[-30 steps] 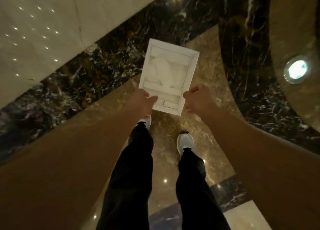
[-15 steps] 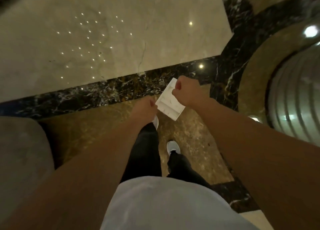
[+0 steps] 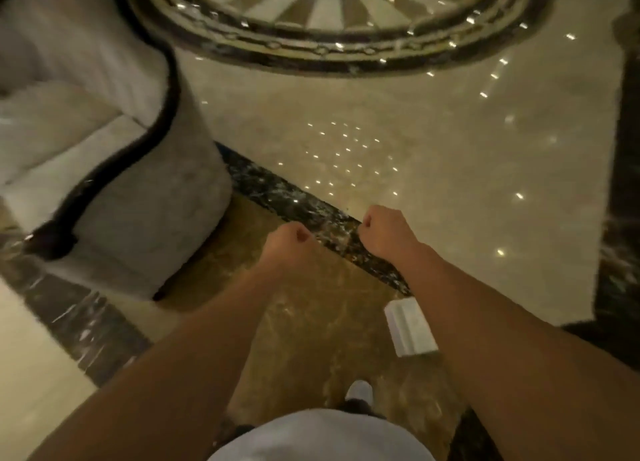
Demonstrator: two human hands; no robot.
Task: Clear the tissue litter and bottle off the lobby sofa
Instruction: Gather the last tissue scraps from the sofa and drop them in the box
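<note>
The pale grey upholstered lobby sofa with dark piping (image 3: 114, 169) lies forward and to the left, nearer the left hand (image 3: 289, 244) than the right hand (image 3: 386, 230). Both hands are curled into loose fists, apparently holding nothing. A white rectangular tray-like box (image 3: 410, 327) sits on the polished marble floor (image 3: 415, 131), just beside the right forearm. Blur hides any tissue or bottle on the seat.
</note>
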